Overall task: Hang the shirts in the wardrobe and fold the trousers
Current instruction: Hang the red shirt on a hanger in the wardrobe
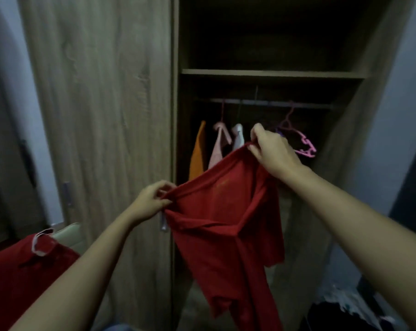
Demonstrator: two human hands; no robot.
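Both hands hold a red shirt [221, 225] up before the open wardrobe [271, 74]: the left hand [152, 201] pinches one edge, the right hand [271, 151] grips the other, higher. Orange, pink and white garments and an empty pink hanger [302, 144] hang on the rail [269, 103].

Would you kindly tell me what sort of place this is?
Probably a bedroom at home. The person stands before an open wooden wardrobe, where a pale pink garment and an empty pink hanger hang from the rail, and the left hand and right hand hold up a red shirt.
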